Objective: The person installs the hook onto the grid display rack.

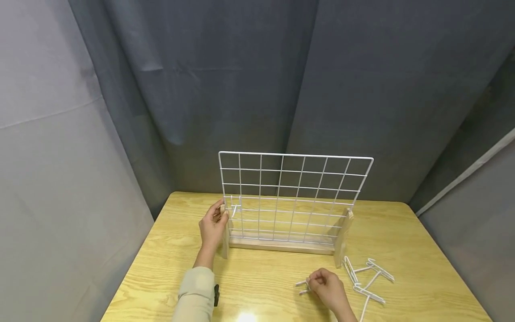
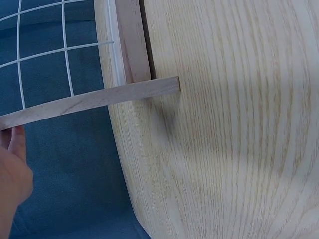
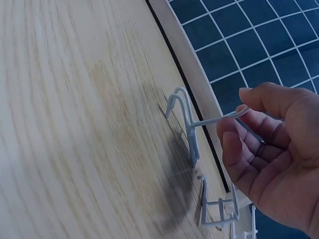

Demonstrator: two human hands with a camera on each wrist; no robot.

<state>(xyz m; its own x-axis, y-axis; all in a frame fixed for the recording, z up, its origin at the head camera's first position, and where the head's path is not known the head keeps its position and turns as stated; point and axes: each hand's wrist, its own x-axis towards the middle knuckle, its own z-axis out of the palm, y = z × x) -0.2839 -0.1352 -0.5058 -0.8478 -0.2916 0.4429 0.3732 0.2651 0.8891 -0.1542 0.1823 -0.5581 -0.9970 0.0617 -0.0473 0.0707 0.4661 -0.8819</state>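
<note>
A white wire grid point(image 1: 277, 185) stands upright between two wooden side posts on a wooden base point(image 1: 281, 246). My left hand point(image 1: 212, 227) grips the top of the left post point(image 1: 225, 237); the left wrist view shows that hand point(image 2: 12, 172) at the post's point(image 2: 94, 99) far end. One white hook point(image 1: 235, 209) hangs on the grid's left edge, beside my left fingers. My right hand point(image 1: 330, 291) pinches the arm of another white hook point(image 3: 192, 127) in front of the stand, with its double-bent end pointing away from the fingers point(image 3: 232, 144).
Several loose white hooks point(image 1: 368, 290) lie in a group on the wooden table point(image 1: 422, 268), right of my right hand and near the right post point(image 1: 342, 237). Dark curtains point(image 1: 241, 89) hang behind the table, with pale cloth point(image 1: 48, 179) at the left.
</note>
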